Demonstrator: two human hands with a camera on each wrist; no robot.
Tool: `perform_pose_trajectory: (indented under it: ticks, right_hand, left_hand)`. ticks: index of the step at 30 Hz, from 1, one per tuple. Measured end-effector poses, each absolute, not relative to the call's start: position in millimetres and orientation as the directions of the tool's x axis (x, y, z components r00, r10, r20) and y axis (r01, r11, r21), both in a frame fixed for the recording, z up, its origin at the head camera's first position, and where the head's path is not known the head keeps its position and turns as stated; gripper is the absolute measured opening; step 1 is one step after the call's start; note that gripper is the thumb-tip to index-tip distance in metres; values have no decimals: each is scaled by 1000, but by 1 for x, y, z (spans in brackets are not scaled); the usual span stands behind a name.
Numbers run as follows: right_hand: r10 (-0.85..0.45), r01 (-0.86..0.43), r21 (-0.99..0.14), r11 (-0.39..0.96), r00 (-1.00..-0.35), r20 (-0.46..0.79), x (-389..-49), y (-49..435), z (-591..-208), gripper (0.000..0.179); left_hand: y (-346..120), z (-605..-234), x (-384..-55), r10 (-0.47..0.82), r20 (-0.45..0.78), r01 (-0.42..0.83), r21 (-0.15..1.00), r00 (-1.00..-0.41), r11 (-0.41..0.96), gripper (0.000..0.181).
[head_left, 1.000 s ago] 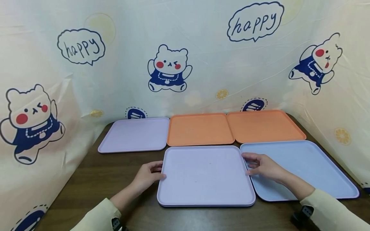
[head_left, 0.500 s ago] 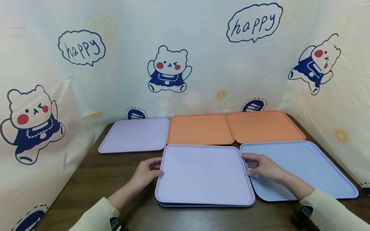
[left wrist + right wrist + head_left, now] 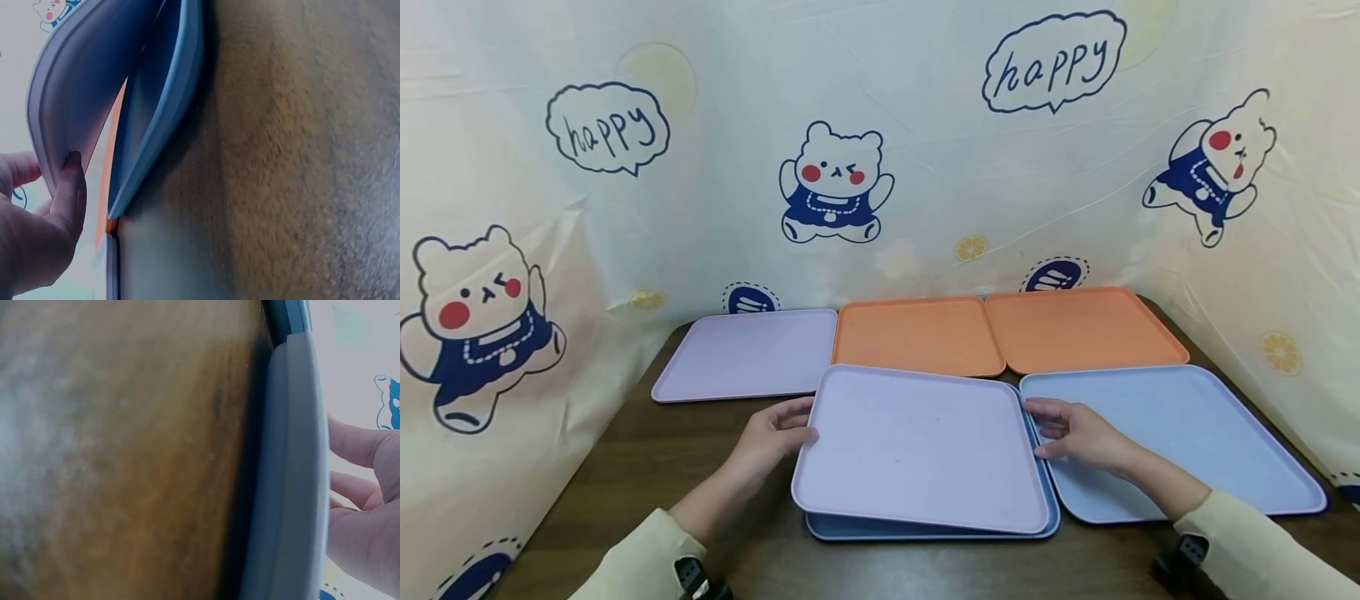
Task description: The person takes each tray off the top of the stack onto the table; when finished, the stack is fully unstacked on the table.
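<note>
My left hand (image 3: pixel 767 442) pinches the left edge of a lilac tray (image 3: pixel 917 450), thumb on top and fingers beneath. That side is tilted up; the left wrist view shows a wedge-shaped gap between the lilac tray (image 3: pixel 75 87) and a blue tray (image 3: pixel 169 94) under it. In the head view only a strip of this lower tray (image 3: pixel 865 527) shows at the front and right. My right hand (image 3: pixel 1086 437) reaches over a second, light blue tray (image 3: pixel 1195 425), its loosely bent fingertips right at the stack's right edge. A tray rim (image 3: pixel 297 469) partly hides its fingertips in the right wrist view.
Along the back of the dark wooden table (image 3: pixel 715 450) lie another lilac tray (image 3: pixel 745 354) and two orange trays, one (image 3: pixel 917 333) in the middle and one (image 3: pixel 1082 329) at right. A printed cloth (image 3: pixel 925 167) hangs behind the table.
My left hand has lifted the left side of the lilac tray and drawn it leftward, uncovering the blue tray below. The right hand has stayed almost still.
</note>
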State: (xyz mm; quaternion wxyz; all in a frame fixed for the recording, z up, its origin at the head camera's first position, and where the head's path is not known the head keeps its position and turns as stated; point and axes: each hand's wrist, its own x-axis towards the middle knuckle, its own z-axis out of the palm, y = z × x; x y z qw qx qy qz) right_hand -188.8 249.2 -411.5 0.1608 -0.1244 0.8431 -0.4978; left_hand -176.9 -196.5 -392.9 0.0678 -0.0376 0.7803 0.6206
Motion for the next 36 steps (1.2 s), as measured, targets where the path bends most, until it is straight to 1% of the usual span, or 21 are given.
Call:
perform_pose_trajectory:
  ticks: [4,8,18,26,28,33,36]
  right_hand:
    - [-374,-59,-877,477,-917,-142,-189,249,-411,72]
    - [-376,-69,-873,483,-917,-135,-190,250,-412,72]
    - [-375,-77,-866,495,-918,-132,-190,250,-413,73]
    - [-382,-85,-867,491,-916,-126,-191,251,-413,73]
    - [-385,-88,-868,488,-915,-124,-192,252,-414,73]
    - [-392,-86,-876,474,-912,-122,-193,254,-416,73]
    - [-396,-82,-880,467,-910,-125,-193,254,-416,74]
  left_hand:
    - [-200,-392,-178,41,-163,-157,979,-986,131,49]
    - [-206,-393,-178,33,-163,-160,985,-986,70,51]
    - [-227,-390,-172,-26,-156,-157,987,-987,44,53]
    - [-251,-381,-165,-81,-176,-180,982,-981,51,54]
    - [-260,-379,-162,-97,-165,-169,985,-982,40,51]
    - [-286,-375,-155,-137,-134,-134,991,-982,-11,31]
    - [-307,-373,-149,-154,-145,-140,989,-977,-41,29]
